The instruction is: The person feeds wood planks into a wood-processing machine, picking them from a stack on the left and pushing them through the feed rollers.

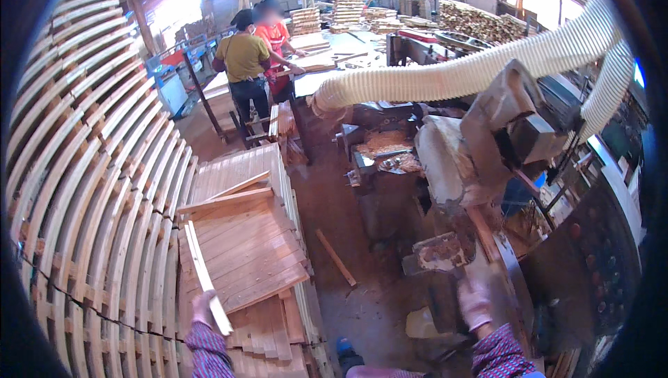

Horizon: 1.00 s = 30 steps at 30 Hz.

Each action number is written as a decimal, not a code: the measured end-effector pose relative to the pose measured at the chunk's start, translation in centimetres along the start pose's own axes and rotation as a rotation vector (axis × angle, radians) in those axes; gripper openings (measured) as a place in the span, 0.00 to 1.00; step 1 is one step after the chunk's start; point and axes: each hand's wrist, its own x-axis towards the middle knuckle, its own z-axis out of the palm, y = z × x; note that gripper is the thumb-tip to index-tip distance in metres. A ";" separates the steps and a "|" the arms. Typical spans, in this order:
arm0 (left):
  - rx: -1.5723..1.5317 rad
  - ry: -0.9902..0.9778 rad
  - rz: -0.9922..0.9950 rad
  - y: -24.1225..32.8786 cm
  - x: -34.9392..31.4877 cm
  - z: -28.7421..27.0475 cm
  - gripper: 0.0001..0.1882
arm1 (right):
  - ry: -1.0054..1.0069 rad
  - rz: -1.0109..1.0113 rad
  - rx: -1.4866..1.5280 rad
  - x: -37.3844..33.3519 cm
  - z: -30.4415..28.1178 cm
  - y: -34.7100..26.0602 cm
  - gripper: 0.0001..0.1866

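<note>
My left hand (pixel 203 306) is closed around the near part of a pale wooden strip (pixel 200 256), which slants away from me over a stack of boards (pixel 254 256). Another strip (pixel 226 200) lies across that stack, with a thinner one beside it. On the right, my right hand (pixel 475 303) is at the near end of a woodworking machine (pixel 456 155), close to its long metal guide (pixel 513 274). Motion smears its fingers, so whether they grip anything is unclear. A reddish-brown wooden piece (pixel 483 233) lies along the guide, beyond that hand.
A tall wall of stacked slats (pixel 90 204) rises on the left. A wide ribbed hose (pixel 445 82) crosses above the machine. A loose stick (pixel 335 258) lies on the floor. Two people (pixel 243 61) stand at a far table, with wood piles (pixel 480 22) behind.
</note>
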 end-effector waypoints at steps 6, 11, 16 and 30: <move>-0.623 -0.560 -0.009 -3.6 -26.6 14.5 0.30 | -0.806 0.143 0.873 -11.0 4.4 -15.4 0.35; -0.974 -0.844 -0.046 -4.8 -39.7 28.6 0.28 | -0.588 0.127 1.002 -17.9 -0.1 -13.6 0.43; -0.831 -0.832 -0.035 -6.7 -43.7 33.8 0.27 | -0.215 -0.114 0.215 -21.6 -14.7 -5.5 0.30; -0.629 -0.900 -0.035 -8.3 -44.0 35.1 0.28 | 0.016 -0.075 -0.756 -3.7 -13.4 10.8 0.32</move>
